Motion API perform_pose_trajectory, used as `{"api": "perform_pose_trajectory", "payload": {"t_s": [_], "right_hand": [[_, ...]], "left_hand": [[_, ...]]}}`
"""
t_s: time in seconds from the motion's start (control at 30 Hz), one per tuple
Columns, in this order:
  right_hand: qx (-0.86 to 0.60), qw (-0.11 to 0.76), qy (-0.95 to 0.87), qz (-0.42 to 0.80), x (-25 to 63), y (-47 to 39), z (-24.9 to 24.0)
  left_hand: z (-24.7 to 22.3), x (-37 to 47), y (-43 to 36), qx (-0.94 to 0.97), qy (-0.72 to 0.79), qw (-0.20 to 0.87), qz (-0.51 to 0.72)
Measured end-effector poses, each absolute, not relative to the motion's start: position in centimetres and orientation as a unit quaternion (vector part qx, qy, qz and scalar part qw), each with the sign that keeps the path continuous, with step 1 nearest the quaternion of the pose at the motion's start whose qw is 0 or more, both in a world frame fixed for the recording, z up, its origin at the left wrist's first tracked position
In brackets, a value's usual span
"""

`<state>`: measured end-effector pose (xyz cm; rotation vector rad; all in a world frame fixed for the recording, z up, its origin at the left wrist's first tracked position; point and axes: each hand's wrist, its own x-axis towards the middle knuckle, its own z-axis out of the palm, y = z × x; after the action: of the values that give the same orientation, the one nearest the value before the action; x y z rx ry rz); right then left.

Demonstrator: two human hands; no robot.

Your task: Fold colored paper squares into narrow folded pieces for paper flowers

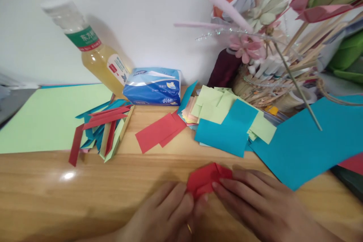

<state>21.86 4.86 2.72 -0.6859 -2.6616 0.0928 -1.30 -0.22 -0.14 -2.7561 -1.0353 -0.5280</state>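
The left hand pinches the near left edge of a folded red paper, and the right hand grips its right side, though blur hides some fingertips. Beyond lie red slips, then a tissue pack.

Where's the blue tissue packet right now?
In the head view, the blue tissue packet sits left of centre against the wall, just right of the bottle and behind the red paper rectangles.

bottle left | tissue pack middle | flowers right | strips before bottle
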Motion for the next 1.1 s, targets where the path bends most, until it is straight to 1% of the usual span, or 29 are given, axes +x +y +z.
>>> {"api": "perform_pose_trajectory", "payload": {"t_s": [0.17, 0.33, 0.5, 0.67, 0.8, 0.97, 1.1], "right_hand": [[-0.25, 0.19, -0.949, 0.026, 22.0, 4.6, 2.2], [-0.237, 0.182, -0.954, 0.027, 22.6, 4.7, 2.0], [-0.219, 0.181, -0.959, 0.0, 23.3, 5.1, 2.3], [-0.236, 0.198, -0.951, 0.026, 24.1, 4.7, 1.2], [-0.256, 0.171, -0.951, 0.022, 24.9, 3.8, 0.4], [-0.268, 0.154, -0.951, -0.016, 24.2, 1.9, 1.9], [-0.271, 0.195, -0.942, -0.024, 22.8, 0.1, 3.4]], "left_hand": [[-0.3, -1.1, -0.5, -0.917, -0.357, 0.058, -0.167], [-0.7, -1.4, -1.0, -0.935, -0.335, 0.064, -0.094], [0.0, -1.4, -0.4, -0.937, -0.325, 0.052, -0.116], [0.8, -1.7, 0.3, -0.937, -0.33, 0.016, -0.116], [0.7, -2.2, 0.5, -0.942, -0.315, 0.002, -0.119], [0.7, -2.4, 0.7, -0.939, -0.297, 0.05, -0.165], [0.4, -2.5, 0.9, -0.927, -0.29, 0.091, -0.22]]}}
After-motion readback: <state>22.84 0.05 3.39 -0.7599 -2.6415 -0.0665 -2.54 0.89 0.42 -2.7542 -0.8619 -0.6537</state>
